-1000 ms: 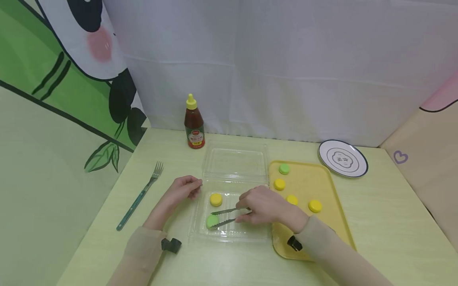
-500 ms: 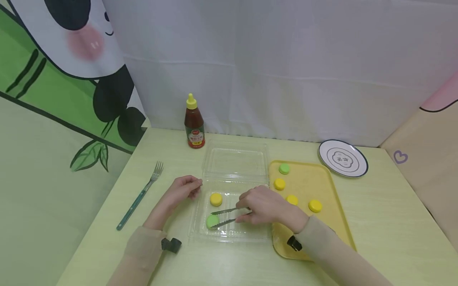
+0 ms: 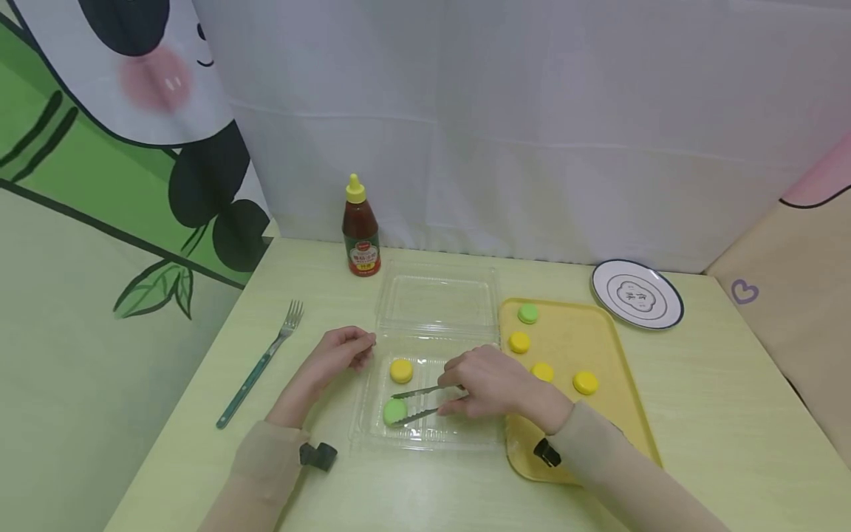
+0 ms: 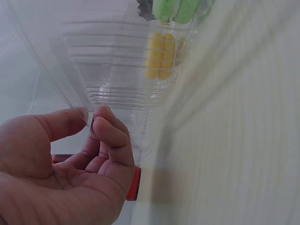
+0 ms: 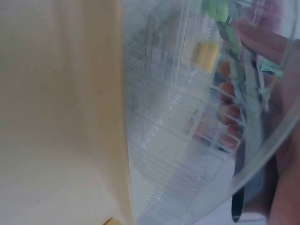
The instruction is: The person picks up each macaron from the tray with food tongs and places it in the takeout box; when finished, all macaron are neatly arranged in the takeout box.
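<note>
Head view: right hand [image 3: 488, 380] grips tongs [image 3: 417, 417]; bottle label [image 3: 363, 256] bears Chinese characters.

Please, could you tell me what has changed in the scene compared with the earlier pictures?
Only the black-and-white panda picture appears shifted to the left in the head view. Nothing was taken hold of or let go: the right hand still holds the grey metal tongs at the round green macaron, and the left hand still pinches the clear plastic box.
</note>
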Motion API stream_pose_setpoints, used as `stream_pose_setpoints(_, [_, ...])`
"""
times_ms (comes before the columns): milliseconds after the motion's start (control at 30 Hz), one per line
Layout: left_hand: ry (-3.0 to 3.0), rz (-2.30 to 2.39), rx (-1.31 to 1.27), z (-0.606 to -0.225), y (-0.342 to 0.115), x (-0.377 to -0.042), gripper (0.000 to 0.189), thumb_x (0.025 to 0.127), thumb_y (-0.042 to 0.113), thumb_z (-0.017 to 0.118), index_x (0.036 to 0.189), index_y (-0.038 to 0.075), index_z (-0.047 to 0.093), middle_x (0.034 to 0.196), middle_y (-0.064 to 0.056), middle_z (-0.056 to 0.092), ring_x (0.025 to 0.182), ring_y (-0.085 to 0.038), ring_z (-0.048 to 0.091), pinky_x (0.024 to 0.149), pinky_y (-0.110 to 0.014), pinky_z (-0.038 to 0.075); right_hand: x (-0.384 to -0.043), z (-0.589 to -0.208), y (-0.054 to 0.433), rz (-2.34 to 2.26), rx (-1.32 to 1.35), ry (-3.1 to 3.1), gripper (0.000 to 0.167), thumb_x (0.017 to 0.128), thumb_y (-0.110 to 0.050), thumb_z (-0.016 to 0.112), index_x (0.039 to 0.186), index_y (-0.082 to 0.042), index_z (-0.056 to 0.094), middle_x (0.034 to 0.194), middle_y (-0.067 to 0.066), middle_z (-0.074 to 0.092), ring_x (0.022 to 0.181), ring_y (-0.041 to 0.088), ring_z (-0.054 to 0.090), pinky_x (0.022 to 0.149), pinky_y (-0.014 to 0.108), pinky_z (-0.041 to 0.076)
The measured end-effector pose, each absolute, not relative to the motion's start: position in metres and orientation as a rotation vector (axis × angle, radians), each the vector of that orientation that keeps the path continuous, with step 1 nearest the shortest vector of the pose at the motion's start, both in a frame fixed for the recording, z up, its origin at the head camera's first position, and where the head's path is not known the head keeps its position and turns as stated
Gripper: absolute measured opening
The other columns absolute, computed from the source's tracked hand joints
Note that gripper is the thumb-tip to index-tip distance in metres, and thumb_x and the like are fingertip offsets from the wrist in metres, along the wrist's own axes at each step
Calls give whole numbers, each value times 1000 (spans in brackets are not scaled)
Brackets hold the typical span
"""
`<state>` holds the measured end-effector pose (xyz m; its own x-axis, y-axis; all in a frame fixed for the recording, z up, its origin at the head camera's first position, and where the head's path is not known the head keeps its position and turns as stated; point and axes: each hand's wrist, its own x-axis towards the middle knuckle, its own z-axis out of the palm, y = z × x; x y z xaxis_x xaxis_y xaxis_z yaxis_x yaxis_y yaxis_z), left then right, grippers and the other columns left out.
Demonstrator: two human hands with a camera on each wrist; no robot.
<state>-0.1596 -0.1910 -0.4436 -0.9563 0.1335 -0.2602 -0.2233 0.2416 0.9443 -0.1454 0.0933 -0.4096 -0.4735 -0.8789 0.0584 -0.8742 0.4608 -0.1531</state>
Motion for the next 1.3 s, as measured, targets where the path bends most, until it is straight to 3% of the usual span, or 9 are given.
stream_pose_setpoints(167, [2235, 1769, -86, -444, -190, -160, 30, 103, 21, 57, 107, -9, 59, 82, -6, 60, 72, -15, 54, 67, -28, 48, -144, -409, 94, -270, -1579, 2664, 30, 86, -45, 77, 79, -18, 67, 68, -8, 57, 56, 1, 42, 50, 20, 33])
stream_pose_setpoints(600, [2235, 1778, -86, -446, -191, -162, 29, 102, 20, 58, 105, -9, 60, 82, -6, 60, 71, -15, 54, 66, -28, 49, -146, -403, 105, -324, -1532, 2702, 38, 83, -49, 77, 98, -14, 75, 77, -6, 62, 60, 2, 48, 53, 19, 39])
stream_pose_setpoints(867, [2238, 1772, -91, -446, -189, -162, 29, 102, 21, 57, 106, -9, 60, 83, -6, 60, 72, -16, 55, 67, -28, 49, -149, -394, 120, -378, -1516, 2751, 48, 80, -56, 78, 99, -12, 76, 82, -7, 66, 65, 3, 56, 59, 20, 45])
stream_pose_setpoints(1100, [2235, 1778, -85, -445, -188, -162, 30, 102, 21, 57, 106, -8, 59, 82, -5, 60, 72, -15, 54, 66, -28, 48, -150, -385, 140, -352, -1582, 2851, 41, 77, -55, 80, 91, -17, 75, 75, -13, 59, 61, 2, 53, 56, 19, 41])
stream_pose_setpoints(1300, [2235, 1770, -93, -444, -188, -163, 29, 103, 21, 57, 106, -8, 59, 82, -5, 59, 72, -15, 54, 67, -28, 48, -151, -380, 162, -369, -1546, 2943, 41, 76, -52, 81, 94, -15, 76, 76, -14, 59, 60, 3, 56, 54, 20, 41])
